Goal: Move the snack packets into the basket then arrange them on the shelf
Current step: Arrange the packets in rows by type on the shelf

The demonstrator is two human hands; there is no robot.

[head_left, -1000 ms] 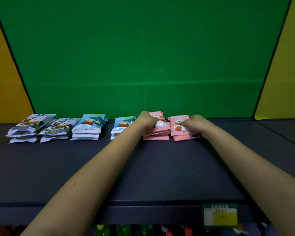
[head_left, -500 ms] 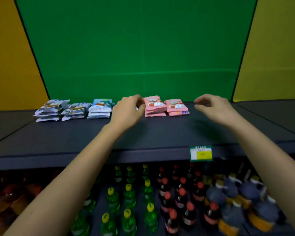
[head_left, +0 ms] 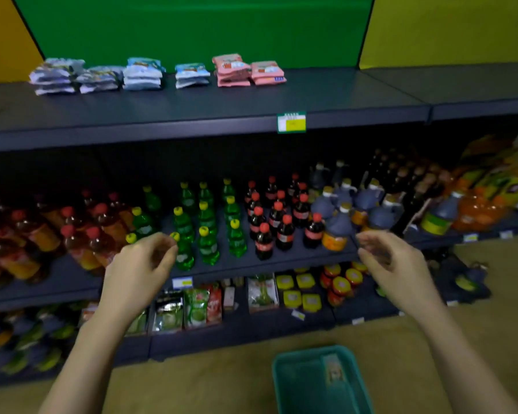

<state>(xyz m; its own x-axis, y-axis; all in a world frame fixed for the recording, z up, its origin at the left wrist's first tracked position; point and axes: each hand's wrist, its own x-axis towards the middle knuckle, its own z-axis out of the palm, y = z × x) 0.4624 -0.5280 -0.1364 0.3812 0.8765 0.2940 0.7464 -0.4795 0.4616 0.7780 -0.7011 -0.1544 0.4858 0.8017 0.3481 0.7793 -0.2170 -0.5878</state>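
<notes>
Top shelf (head_left: 341, 94): packets (head_left: 142, 74) are lying in a row, upper left to centre. Left hand (head_left: 138, 270) and right hand (head_left: 396, 264) are hovering mid-frame, loosely curled, empty; the basket (head_left: 284, 380) is sitting below, nearer the right.

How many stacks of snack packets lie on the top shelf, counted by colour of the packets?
White-grey stacks: 2
Blue stacks: 2
Pink stacks: 2
Total: 6
</notes>
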